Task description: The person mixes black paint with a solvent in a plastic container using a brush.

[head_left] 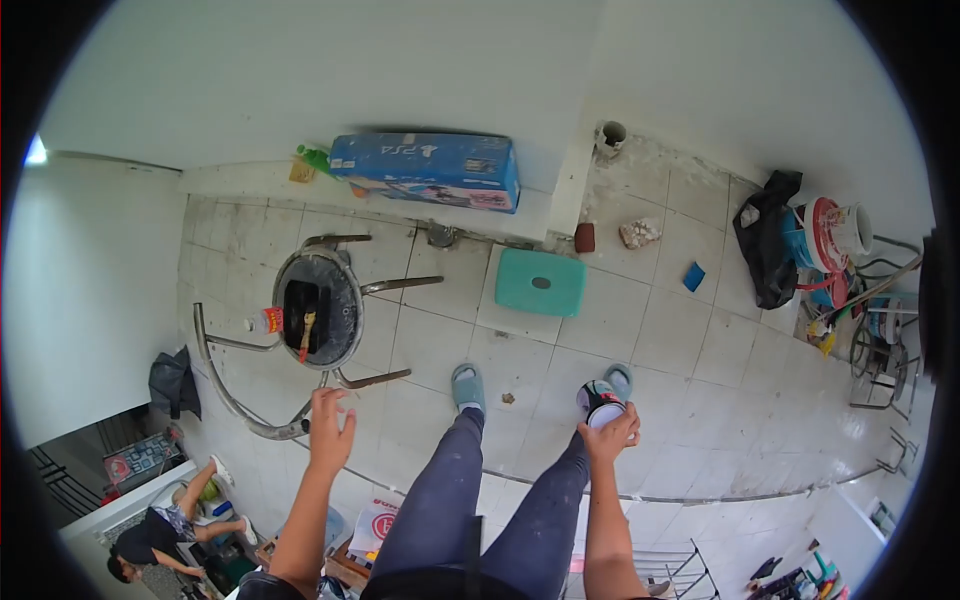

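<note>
My right hand is wrapped round a small can with a dark label and a pale top, held in front of my right foot. The can's contents cannot be made out. Nothing is in my left hand, whose fingers are spread beside the near edge of a metal-legged chair. On the dark, paint-spotted seat sits a black tray, with a paintbrush lying in it. A small red and white container stands at the tray's left side.
A teal plastic stool stands ahead on the tiles. Behind it are a blue PS4 box on a ledge, a brick piece and a rubble chunk. Buckets and a black bag crowd the right. Another person sits lower left.
</note>
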`<state>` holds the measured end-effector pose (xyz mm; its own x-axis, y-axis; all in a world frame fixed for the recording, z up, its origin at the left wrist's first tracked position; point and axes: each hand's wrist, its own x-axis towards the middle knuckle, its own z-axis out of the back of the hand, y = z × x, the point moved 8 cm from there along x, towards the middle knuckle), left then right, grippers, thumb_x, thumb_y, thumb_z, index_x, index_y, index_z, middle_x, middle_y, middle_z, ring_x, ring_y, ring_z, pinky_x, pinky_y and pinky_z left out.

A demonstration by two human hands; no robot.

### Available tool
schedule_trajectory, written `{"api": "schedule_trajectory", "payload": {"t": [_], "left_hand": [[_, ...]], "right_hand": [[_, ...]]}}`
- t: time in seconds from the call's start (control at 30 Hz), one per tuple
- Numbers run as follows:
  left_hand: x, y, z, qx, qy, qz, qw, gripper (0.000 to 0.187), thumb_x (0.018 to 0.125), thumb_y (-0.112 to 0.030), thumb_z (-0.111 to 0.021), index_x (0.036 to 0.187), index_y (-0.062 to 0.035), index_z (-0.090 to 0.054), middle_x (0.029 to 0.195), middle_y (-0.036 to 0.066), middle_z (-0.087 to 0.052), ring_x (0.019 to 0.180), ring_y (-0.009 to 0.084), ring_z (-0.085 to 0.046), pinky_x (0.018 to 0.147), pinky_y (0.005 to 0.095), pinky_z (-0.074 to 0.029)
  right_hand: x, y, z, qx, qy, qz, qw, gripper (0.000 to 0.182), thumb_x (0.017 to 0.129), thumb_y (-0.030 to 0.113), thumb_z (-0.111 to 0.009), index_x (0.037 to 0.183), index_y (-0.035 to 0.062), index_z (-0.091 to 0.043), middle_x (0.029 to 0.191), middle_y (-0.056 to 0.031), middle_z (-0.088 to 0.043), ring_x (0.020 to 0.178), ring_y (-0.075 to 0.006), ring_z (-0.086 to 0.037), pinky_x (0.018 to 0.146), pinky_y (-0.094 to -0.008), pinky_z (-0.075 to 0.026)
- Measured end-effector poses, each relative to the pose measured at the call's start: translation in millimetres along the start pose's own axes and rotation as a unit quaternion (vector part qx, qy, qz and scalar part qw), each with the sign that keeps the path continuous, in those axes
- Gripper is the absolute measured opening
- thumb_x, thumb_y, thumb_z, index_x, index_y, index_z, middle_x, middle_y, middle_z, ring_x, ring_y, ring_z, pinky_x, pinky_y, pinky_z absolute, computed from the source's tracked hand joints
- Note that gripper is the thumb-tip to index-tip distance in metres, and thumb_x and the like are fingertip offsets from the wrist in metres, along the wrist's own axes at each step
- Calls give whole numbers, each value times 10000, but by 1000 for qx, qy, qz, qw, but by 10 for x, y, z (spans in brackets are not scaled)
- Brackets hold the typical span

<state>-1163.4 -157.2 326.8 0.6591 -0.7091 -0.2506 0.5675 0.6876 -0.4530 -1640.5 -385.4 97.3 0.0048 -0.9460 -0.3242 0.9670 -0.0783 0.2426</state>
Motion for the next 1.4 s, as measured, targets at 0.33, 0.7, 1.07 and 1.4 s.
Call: {"api": "schedule_trajectory", "payload": {"t": [0.33, 0.7, 1.07, 1.4], "left_hand": [[-274, 1463, 667, 33, -52, 37, 997, 222, 943, -156, -538, 1117, -33, -599, 1117, 167, -532, 963, 329, -574, 909, 438, -438], [-339, 1824, 276, 98, -27, 25, 995, 468, 987, -304, -448, 685, -29, -678, 649, 193, -626, 616, 411, -593, 596, 497, -434], [-427, 1347, 0, 15, 76, 75, 994, 373, 937, -275, -481, 714, -31, -654, 673, 192, -612, 638, 403, -595, 607, 495, -431], [-152, 84, -222, -67, -66, -100, 991, 212, 828, -68, -648, 1037, -32, -656, 1047, 155, -570, 1001, 333, -544, 909, 442, -437]], "right_hand": [[-893, 1380, -149, 68, 4, 2, 998, 1161, 448, 331, -864, 1421, 71, -284, 1352, -123, -441, 1337, -345, -345, 1072, -600, -188], [-422, 2004, -652, 46, 4, 43, 998, 1141, 449, 328, -897, 1400, 57, -329, 1334, -112, -452, 1332, -326, -360, 1067, -550, -200], [-13, 1895, -582, 25, -8, 4, 1000, 1129, 462, 310, -891, 1410, 83, -321, 1365, -113, -441, 1334, -324, -368, 1071, -568, -202], [711, 674, -1173, -75, 34, -176, 981, 1269, 459, 456, -928, 1507, 70, -324, 1411, -181, -496, 1347, -360, -423, 1100, -637, -270]]}}
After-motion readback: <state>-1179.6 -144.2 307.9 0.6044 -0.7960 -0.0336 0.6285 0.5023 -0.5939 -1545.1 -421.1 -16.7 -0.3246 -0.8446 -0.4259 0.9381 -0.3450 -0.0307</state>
